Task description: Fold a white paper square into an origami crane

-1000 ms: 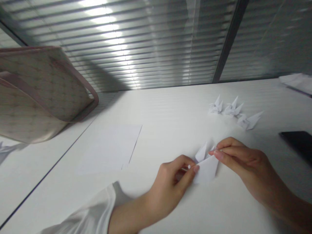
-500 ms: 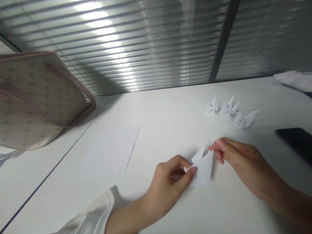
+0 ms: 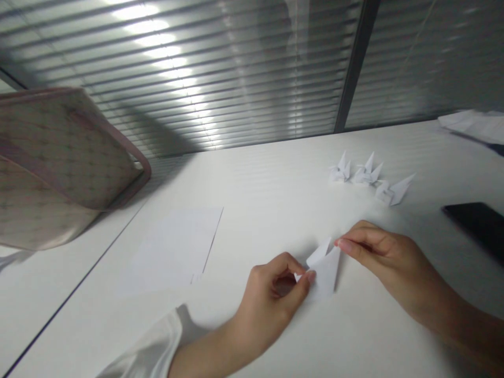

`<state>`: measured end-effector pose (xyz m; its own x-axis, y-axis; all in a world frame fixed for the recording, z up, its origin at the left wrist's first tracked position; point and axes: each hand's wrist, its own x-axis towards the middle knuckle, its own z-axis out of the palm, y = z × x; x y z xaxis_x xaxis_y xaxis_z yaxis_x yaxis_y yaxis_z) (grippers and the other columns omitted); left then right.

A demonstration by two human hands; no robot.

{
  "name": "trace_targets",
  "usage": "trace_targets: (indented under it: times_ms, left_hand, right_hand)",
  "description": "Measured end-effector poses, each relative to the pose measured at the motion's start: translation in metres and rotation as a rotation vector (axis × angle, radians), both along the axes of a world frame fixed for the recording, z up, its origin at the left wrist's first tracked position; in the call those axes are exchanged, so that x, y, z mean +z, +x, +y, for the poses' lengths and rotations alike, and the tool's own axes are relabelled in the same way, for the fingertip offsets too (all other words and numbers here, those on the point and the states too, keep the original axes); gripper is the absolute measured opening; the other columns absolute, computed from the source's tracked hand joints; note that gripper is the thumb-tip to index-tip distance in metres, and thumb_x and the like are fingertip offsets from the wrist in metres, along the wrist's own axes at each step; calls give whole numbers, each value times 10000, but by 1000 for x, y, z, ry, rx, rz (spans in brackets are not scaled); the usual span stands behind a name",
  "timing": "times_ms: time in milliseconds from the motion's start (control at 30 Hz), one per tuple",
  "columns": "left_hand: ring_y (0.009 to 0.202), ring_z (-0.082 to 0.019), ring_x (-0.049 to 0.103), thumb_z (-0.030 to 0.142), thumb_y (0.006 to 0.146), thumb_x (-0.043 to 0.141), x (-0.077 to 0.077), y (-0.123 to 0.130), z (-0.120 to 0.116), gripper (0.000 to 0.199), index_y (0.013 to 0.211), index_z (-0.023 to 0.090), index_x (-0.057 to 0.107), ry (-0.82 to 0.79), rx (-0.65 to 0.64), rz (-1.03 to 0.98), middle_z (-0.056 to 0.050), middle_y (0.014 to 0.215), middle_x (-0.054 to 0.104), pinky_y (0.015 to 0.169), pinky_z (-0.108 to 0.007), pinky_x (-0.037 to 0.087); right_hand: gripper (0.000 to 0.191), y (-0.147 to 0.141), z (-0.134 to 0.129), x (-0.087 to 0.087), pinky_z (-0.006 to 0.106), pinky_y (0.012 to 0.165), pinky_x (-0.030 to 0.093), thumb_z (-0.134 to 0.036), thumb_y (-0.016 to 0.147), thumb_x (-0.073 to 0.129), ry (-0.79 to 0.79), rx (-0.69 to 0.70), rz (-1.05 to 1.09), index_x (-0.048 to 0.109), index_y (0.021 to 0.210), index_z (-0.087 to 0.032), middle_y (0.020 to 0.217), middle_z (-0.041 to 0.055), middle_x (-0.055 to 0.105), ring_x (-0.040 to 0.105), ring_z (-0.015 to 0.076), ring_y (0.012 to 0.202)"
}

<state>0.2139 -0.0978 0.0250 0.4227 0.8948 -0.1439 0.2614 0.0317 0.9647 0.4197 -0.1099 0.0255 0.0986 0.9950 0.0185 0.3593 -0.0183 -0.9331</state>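
Note:
A folded white paper (image 3: 325, 275) is between my two hands, just above the white table. My left hand (image 3: 271, 299) pinches its left corner between thumb and index finger. At its upper right tip, the thumb and index finger of my right hand (image 3: 381, 257) are pressed together on the paper. A narrow flap stands up behind the main fold. Beyond my right hand sit three small folded paper cranes, the left one (image 3: 340, 170), the middle one (image 3: 368, 172) and the right one (image 3: 391, 191).
Flat white paper (image 3: 173, 247) lies left of my left hand. A patterned bag with pink trim (image 3: 66, 168) stands at the far left. A black phone (image 3: 478, 226) lies at the right, with crumpled white material (image 3: 472, 125) behind. Blinds (image 3: 244, 79) line the back.
My right thumb and index finger have closed on the paper's upper tip. The left hand keeps its pinch. The whole view has shifted slightly.

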Motion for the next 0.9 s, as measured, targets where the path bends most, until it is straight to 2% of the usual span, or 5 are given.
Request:
trace_targets:
  times_ms: [367,467,600,733,900]
  left_hand:
    - [543,-85,468,336,831,644,-1,0,0,239,692,174,536,21,5,34,21,632,576,484,-176,361]
    - [516,-81,437,363,827,656,-1,-1,0,262,694,178,527,26,15,60,37,593,530,455,-177,320]
    - [478,-69,341,368,843,639,0,-1,0,262,708,182,514,50,-14,108,63,552,441,431,-190,247]
    - [534,-81,404,314,838,650,2,0,1,193,794,194,505,67,-4,30,46,636,503,477,-196,292]
    - [533,-101,498,341,805,709,-1,3,5,349,1048,200,502,-192,25,-173,23,650,630,496,-197,342]
  right_hand:
    - [263,1,-2,4,269,629,439,-454,846,603,7,6,-36,680,718,-238,727,3,614,573,154,692]
    - [280,1,-2,0,297,705,485,-499,804,653,-44,8,83,692,888,-235,873,35,682,623,184,796]
    - [527,-5,-2,-5,302,704,538,-463,733,728,-123,47,308,587,1180,-222,1106,88,677,647,196,880]
    - [328,-8,-2,-3,276,656,540,-410,763,707,-212,112,351,660,1012,-201,853,37,710,665,170,765]
    - [202,-5,0,0,258,613,526,-404,765,699,-200,92,284,710,796,-204,649,-6,672,642,148,628]
